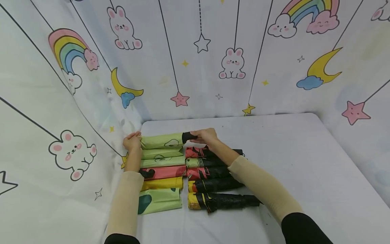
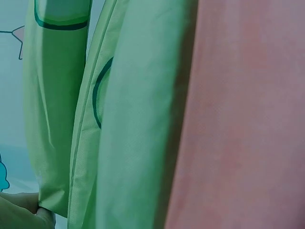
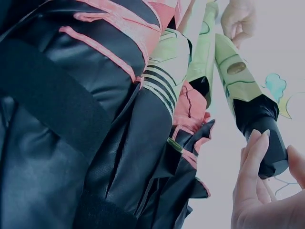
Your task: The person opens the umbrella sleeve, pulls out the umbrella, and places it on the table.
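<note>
A folding umbrella in a light green sleeve with an avocado print [image 1: 161, 140] lies across the far end of a row of sleeved umbrellas. My left hand [image 1: 133, 141] pinches the sleeve's left end; in the left wrist view, part of that hand [image 2: 24, 214] shows at the sleeve's lower corner. My right hand [image 1: 206, 136] grips the black handle [image 3: 267, 150] at the other end, fingers on one side and thumb opposite. Just nearer lie two more green sleeved umbrellas [image 1: 161, 162], then a red one [image 1: 167, 172], a yellow one [image 1: 164, 184] and a green one [image 1: 163, 201].
A second column, right of the sleeved ones, has several folded umbrellas with black undersides, including a red one [image 1: 195, 152] under my right forearm and a yellow-edged one [image 1: 225, 201] nearest. White cloth covers the table [image 1: 292, 145]; a printed curtain [image 1: 207, 81] hangs behind and left.
</note>
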Available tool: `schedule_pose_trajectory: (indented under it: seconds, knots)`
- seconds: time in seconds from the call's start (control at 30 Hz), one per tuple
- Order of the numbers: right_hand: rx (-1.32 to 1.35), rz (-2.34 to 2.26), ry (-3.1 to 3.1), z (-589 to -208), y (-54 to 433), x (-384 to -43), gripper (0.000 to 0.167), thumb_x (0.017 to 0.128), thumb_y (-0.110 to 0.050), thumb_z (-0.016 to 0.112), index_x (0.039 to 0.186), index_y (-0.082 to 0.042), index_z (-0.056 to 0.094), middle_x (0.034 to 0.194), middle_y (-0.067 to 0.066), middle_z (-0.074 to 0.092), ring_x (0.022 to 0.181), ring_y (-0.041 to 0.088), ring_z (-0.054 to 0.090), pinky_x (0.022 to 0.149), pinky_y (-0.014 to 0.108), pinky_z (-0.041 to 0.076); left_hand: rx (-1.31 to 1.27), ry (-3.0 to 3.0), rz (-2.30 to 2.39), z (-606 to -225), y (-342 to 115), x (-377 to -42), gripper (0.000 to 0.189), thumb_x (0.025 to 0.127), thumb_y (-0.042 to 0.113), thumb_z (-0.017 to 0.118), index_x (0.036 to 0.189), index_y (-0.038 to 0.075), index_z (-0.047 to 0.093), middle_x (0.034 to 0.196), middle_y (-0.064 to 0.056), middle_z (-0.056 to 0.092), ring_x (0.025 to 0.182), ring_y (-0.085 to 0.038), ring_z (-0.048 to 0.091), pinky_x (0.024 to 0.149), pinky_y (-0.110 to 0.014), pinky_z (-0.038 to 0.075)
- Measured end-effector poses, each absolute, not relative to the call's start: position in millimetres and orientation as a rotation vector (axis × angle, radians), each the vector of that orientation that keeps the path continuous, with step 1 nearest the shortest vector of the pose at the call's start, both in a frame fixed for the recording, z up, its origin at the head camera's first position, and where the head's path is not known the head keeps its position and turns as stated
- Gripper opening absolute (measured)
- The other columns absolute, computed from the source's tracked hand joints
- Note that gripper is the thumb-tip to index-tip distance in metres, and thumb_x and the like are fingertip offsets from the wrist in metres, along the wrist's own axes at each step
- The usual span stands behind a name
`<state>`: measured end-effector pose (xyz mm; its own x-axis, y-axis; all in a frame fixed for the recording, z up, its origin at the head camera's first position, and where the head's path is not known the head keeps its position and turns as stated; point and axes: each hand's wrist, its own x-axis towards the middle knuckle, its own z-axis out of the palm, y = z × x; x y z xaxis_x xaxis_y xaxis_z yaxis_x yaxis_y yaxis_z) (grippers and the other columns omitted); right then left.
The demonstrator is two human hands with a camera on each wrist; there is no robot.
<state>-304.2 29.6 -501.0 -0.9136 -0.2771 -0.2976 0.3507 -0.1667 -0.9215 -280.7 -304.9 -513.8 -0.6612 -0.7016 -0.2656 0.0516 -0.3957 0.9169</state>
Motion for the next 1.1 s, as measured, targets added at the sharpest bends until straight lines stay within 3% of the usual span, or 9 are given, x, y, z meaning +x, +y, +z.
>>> schedule_pose_trajectory:
  seconds: [0.2, 0.5, 0.8, 1.1]
  knots:
    - [0.081, -2.151, 1.67, -506, 37, -306, 0.04, 0.09, -0.011, 0.083, 0.123, 0.006, 0.069, 0.116, 0.022, 0.075, 0.096, 0.03, 0.078, 0.09, 0.038, 0.062, 0.917, -1.354, -2.085, -516, -306, -283, 0.025, 0.101, -0.011, 0.053, 0.124, -0.003, 0.057, 0.134, -0.024, 0.067, 0.105, -0.019, 0.071, 0.085, -0.022, 0.056]
    - [0.098, -2.181, 1.684, -509, 52, -308, 0.061, 0.088, -0.013, 0.085, 0.138, 0.011, 0.057, 0.137, 0.03, 0.062, 0.096, 0.027, 0.078, 0.089, 0.035, 0.062, 0.904, -1.263, -2.113, -519, -310, -286, 0.029, 0.095, -0.017, 0.057, 0.122, -0.004, 0.058, 0.135, -0.026, 0.065, 0.119, -0.026, 0.069, 0.097, -0.027, 0.055]
    - [0.053, -2.215, 1.664, -510, 62, -312, 0.047, 0.091, -0.009, 0.082, 0.13, 0.01, 0.064, 0.132, 0.027, 0.066, 0.095, 0.029, 0.078, 0.091, 0.038, 0.062, 0.91, -1.295, -2.113, -521, -314, -284, 0.033, 0.095, -0.016, 0.061, 0.124, -0.001, 0.059, 0.134, -0.021, 0.067, 0.106, -0.017, 0.072, 0.096, -0.025, 0.056]
    - [0.013, -2.243, 1.629, -512, 73, -312, 0.031, 0.097, -0.003, 0.073, 0.125, 0.01, 0.069, 0.136, 0.028, 0.064, 0.097, 0.032, 0.078, 0.091, 0.04, 0.062, 0.886, -1.194, -2.138, -522, -318, -286, 0.023, 0.096, -0.017, 0.055, 0.113, -0.001, 0.058, 0.129, -0.025, 0.067, 0.126, -0.033, 0.065, 0.083, -0.024, 0.055]
